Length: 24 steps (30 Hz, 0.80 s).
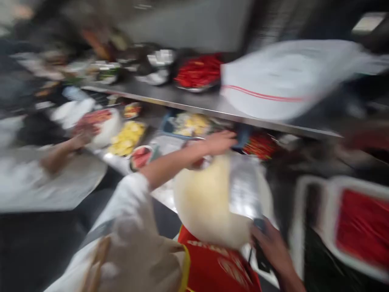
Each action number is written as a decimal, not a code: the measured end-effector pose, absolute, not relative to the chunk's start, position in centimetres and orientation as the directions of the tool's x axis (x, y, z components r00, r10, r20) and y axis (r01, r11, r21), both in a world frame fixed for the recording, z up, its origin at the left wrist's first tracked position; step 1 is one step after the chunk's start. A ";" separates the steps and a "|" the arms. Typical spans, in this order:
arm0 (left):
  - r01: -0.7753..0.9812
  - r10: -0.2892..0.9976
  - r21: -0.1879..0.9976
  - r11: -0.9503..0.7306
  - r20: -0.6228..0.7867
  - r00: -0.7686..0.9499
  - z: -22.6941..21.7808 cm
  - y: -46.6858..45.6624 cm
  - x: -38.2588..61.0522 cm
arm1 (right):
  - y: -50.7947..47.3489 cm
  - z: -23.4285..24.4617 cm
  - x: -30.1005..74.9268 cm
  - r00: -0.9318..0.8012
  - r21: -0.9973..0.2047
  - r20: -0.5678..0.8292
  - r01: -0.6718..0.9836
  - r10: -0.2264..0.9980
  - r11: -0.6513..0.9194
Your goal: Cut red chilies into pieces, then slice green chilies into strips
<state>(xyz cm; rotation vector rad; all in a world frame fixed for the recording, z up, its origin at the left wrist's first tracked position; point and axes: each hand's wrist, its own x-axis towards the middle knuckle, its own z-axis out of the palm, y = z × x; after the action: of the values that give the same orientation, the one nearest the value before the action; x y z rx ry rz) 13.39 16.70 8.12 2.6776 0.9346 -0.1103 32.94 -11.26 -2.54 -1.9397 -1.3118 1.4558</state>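
One cleaver (244,186) is over the round board (200,202), handle wrapped in the right hand's grip (269,239); the left hand's grip (220,142), outstretched near the board's far edge, seems empty through the blur.

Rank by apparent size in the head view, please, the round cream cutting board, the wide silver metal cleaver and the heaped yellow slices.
1. Round cream cutting board
2. Wide silver metal cleaver
3. Heaped yellow slices
Blur softens edges, and the slices lie farther from the camera, so true sizes may differ.
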 end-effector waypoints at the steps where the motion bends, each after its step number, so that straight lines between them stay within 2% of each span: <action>1: 0.582 0.548 0.286 -0.761 -0.197 0.813 8.1 15.5 14.1 | -13.0 -2.8 32.2 -0.005 -0.768 -0.579 0.340 0.816 -0.543; 4: 0.379 0.329 0.359 -0.853 -0.195 0.924 7.5 12.9 18.0 | -15.8 -4.8 31.3 -0.062 -0.777 -0.626 0.140 0.777 -0.614; 7: 0.178 0.153 0.410 -0.895 -0.092 0.984 7.4 8.7 24.5 | -17.9 -6.5 31.7 -0.041 -0.798 -0.601 0.088 0.798 -0.597; 9: 0.099 0.093 0.435 -0.895 -0.036 0.995 7.0 5.9 29.5 | -19.0 -6.9 31.7 -0.035 -0.792 -0.605 0.127 0.795 -0.597; 11: 0.090 0.093 0.440 -0.894 -0.014 0.996 5.8 4.3 34.7 | -19.5 -7.0 31.7 -0.027 -0.784 -0.604 0.199 0.797 -0.587; 13: 0.159 0.143 0.427 -0.890 -0.069 0.987 4.0 3.5 39.4 | -19.7 -7.0 31.9 -0.020 -0.781 -0.593 0.256 0.805 -0.569; 15: 0.270 0.205 0.370 -0.889 -0.206 0.957 1.9 3.0 43.3 | -19.7 -7.0 32.3 -0.021 -0.779 -0.590 0.279 0.807 -0.562; 17: 0.387 0.280 0.264 -0.883 -0.365 0.888 0.1 2.2 46.1 | -19.8 -7.2 32.9 -0.026 -0.775 -0.590 0.301 0.807 -0.556; 19: 0.483 0.363 0.180 -0.857 -0.453 0.814 -1.3 1.2 47.7 | -20.0 -7.4 33.4 -0.038 -0.770 -0.591 0.322 0.806 -0.550; 21: 0.540 0.434 0.146 -0.829 -0.442 0.785 -2.2 0.3 48.4 | -20.3 -7.7 33.9 -0.051 -0.765 -0.596 0.341 0.802 -0.547; 24: 0.539 0.473 0.129 -0.832 -0.342 0.812 -2.7 -0.9 48.5 | -20.4 -8.2 34.4 -0.063 -0.758 -0.602 0.361 0.796 -0.544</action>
<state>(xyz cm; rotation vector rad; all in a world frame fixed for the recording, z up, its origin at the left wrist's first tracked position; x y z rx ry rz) 48.47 -0.86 -2.67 2.7780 0.7861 -0.4400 34.40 -20.44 -8.25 -1.8531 -1.2366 1.6382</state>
